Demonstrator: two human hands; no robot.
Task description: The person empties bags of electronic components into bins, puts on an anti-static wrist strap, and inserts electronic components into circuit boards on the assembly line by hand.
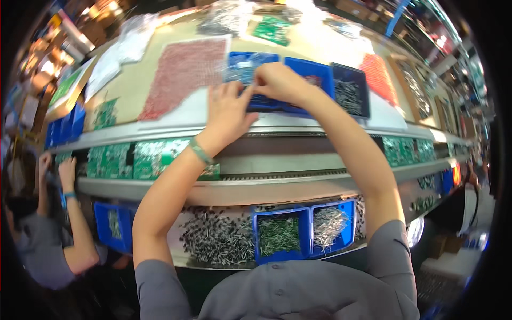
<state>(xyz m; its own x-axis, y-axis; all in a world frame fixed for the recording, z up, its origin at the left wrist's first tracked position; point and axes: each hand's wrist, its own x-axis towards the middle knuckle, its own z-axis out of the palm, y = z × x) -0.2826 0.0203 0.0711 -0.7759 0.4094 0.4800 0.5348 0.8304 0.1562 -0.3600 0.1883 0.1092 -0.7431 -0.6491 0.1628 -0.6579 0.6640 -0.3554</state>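
Both my hands are together over the far side of the conveyor, at the front of a blue bin [255,55] of small parts. My left hand [228,109] has its fingers stretched out and its thumb apart, with fingertips close to the right hand. My right hand [280,84] is curled in a pinch above the bin; what its fingertips hold, if anything, is too small to make out. Beside it, partly behind my right wrist, is a second blue bin [325,80], then a black bin [349,93] of small dark parts.
Green circuit boards [154,157] sit along the conveyor rail [288,177]. Nearer me lie a heap of black components [218,237] and blue bins with green parts [280,234] and pale leaded parts [328,226]. A sheet of red parts [186,66] lies beyond. At left are a co-worker's hands [66,173].
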